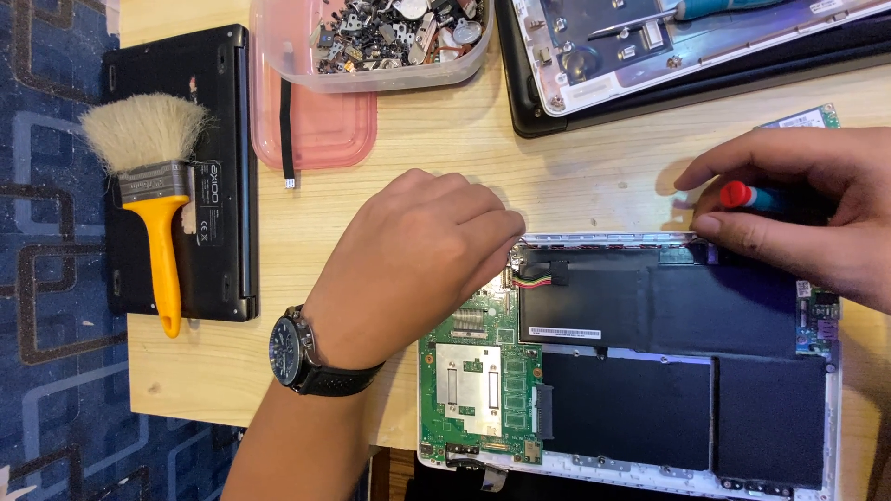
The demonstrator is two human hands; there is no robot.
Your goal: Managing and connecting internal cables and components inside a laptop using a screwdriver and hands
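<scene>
An opened white laptop [650,478] lies on the wooden table with its green circuit board [478,371] and black battery [650,306] exposed. My left hand [418,255], a dark watch [295,351] on its wrist, rests fingers-down on the laptop's far left corner, above the circuit board. My right hand [807,209] holds a screwdriver with a red end and blue handle [747,196] at the laptop's far right edge, its tip hidden behind my fingers.
A paintbrush with a yellow handle [153,186] lies on a closed black laptop [218,176] at left. A clear tub of small metal parts [390,37] sits on a pink lid [325,130]. Another opened device [650,46] lies at the far right. Blue patterned carpet [46,278] lies below the table's left edge.
</scene>
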